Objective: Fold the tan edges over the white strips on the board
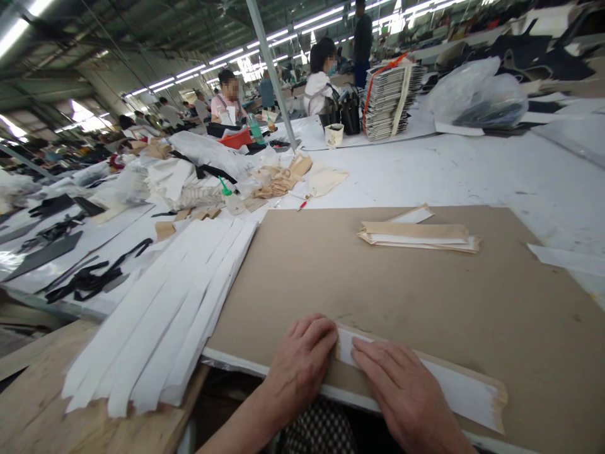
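Note:
Near the front edge of a brown board (293, 277) lies a tan strip with a white strip (466, 392) on top of it. My left hand (303, 356) is at the strip's left end, fingers curled and closed on the tan edge; the fingertips are partly hidden. Across the white strip rests my right hand (401, 384), its fingers stretched out flat and pointing left. The covered middle of the strip is hidden beneath it. Farther back on the board are several similar tan-and-white pieces (418, 234), loosely stacked.
A fanned pile of white strips (155, 309) overlaps the board's left side. Beyond it stand a green-tipped bottle (231, 198) and crumpled tan pieces (276, 180). A tied stack of sheets (390, 98) and a plastic bag (477, 94) sit at the back. People work in the distance.

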The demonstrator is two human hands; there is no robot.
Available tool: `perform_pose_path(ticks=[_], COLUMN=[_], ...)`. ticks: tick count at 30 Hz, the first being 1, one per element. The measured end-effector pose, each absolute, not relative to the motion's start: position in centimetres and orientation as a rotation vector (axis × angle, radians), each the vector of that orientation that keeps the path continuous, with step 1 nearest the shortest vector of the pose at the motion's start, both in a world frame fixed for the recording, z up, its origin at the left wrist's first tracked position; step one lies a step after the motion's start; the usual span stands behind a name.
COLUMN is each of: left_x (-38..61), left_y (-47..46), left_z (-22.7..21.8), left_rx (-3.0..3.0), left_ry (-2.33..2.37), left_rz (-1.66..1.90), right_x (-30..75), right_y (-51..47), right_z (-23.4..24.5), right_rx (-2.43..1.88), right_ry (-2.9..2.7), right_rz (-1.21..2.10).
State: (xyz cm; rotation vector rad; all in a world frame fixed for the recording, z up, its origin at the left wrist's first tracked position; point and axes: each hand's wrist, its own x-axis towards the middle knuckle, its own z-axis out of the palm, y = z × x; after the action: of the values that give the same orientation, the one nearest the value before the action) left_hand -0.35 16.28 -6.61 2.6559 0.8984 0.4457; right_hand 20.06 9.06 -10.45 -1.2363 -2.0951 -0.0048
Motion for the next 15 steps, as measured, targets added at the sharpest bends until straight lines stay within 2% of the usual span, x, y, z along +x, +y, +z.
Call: perform_pose_path(ticks=[3,6,12,15], left_x=[-0.4,-0.5,-0.1,0.2], left_y=[16.6,17.1,18.3,19.1], left_z=[-6.3,-5.9,-5.0,-4.5], left_rx=[2.401,2.174,2.025,1.921], left_ry=[0.998,1.09,1.114,1.039], left_rz=[0.525,0.499,0.368,0.28], right_x=[20.4,20.5,21.1,21.2], right_y=[9.3,10.0,12.1,12.8], right_z=[-10.6,-10.2,-7.6,-6.7], right_rx=[-1.547,-1.702,-1.676,-1.675], right_ry=[-2.036,-2.079,-2.18,-2.154], right_rz=[-0.124,-0.046,0.55,0.735])
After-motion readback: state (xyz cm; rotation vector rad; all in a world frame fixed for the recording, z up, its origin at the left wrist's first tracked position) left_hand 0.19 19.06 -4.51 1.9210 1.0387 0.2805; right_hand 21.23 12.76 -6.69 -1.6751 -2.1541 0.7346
